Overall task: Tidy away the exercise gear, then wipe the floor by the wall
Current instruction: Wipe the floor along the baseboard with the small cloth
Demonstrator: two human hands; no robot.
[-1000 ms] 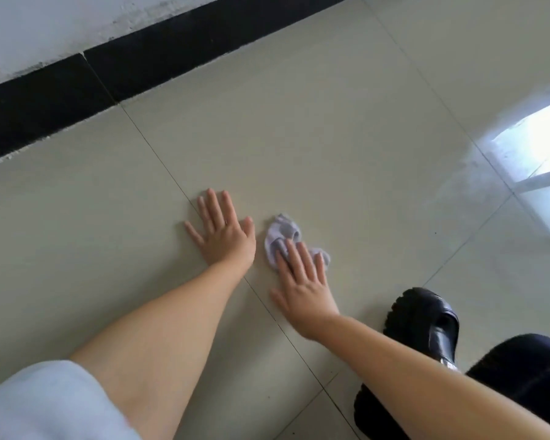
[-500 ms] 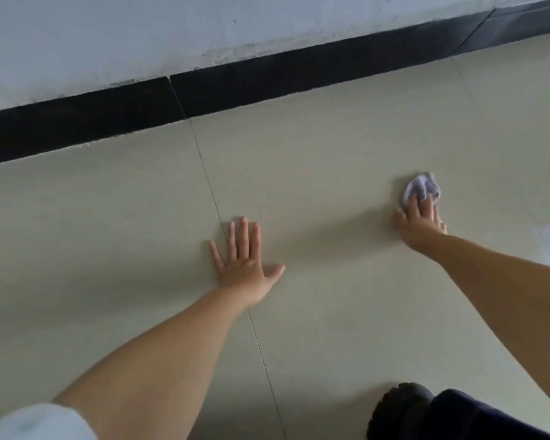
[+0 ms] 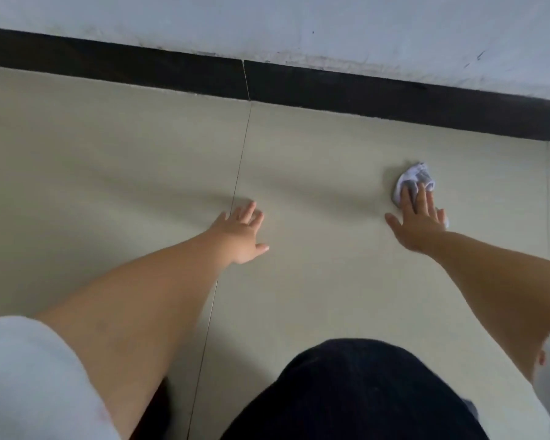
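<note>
A small crumpled white and grey cloth (image 3: 411, 179) lies on the beige tiled floor (image 3: 315, 281), a short way in front of the wall. My right hand (image 3: 418, 222) presses flat on the cloth's near part, fingers spread, pinning it to the tile. My left hand (image 3: 240, 231) rests flat on the floor beside a tile joint, fingers apart, holding nothing. No exercise gear is in view.
A black skirting strip (image 3: 362, 90) runs along the foot of the pale wall (image 3: 299, 23). My dark-trousered knee (image 3: 356, 395) fills the bottom middle. Tile joints cross the floor at left of centre and far right.
My right hand has slid the cloth from beside my left hand out to the right and nearer the wall. The left hand has stayed planted. The view has turned to face the wall.
</note>
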